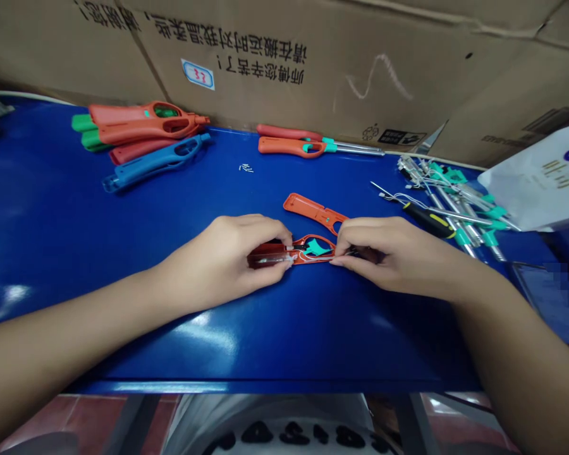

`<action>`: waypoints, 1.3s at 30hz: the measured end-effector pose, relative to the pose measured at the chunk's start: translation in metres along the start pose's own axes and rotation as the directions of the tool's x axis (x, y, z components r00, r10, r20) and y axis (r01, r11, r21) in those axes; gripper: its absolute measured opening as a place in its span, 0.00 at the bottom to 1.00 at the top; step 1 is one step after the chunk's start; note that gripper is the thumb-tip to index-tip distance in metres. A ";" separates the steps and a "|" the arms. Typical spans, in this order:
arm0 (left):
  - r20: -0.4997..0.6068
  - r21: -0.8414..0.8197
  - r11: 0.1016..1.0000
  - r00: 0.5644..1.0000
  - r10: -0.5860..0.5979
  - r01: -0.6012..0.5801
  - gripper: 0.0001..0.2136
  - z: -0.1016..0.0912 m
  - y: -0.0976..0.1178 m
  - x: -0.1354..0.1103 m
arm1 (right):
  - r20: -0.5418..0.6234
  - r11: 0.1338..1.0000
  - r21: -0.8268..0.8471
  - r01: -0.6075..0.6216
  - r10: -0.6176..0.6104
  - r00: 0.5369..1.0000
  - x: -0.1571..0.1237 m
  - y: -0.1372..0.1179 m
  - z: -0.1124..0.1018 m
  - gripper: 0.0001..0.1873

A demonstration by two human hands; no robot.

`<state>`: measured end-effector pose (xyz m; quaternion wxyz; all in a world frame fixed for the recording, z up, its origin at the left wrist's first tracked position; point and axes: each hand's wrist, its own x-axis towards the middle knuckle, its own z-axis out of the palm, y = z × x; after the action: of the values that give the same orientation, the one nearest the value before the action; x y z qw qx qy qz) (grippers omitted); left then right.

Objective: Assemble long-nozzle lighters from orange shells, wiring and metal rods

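Note:
An open orange lighter half-shell [308, 248] with a teal trigger and a clear fuel tank lies on the blue table [76, 221] in front of me. My left hand [232, 259] is closed on its left end, fingers pinching the tank. My right hand [384, 253] is closed on its right end, fingertips pressing thin wires into the shell. A second orange shell half [313, 212] lies just behind, touching neither hand.
Orange, green and blue lighter bodies [142, 136] are piled at the back left. Two assembled orange lighters [308, 142] lie by the cardboard boxes [341, 63]. A black-and-yellow screwdriver [427, 218] and several metal tubes with teal parts [459, 202] sit at right, beside a white bag [545, 180].

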<state>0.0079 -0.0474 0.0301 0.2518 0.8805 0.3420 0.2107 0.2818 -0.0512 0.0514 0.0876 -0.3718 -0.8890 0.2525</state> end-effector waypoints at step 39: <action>0.016 0.192 0.980 0.998 0.055 -0.057 0.11 -0.007 -0.009 0.003 | -0.061 0.984 -0.149 -0.102 0.094 0.994 -0.001 -0.014 0.005 0.07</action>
<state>0.0010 -0.0374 0.0309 0.1613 0.9111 0.3343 0.1790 0.2726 -0.0619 0.0546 0.0701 -0.4274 -0.8835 0.1782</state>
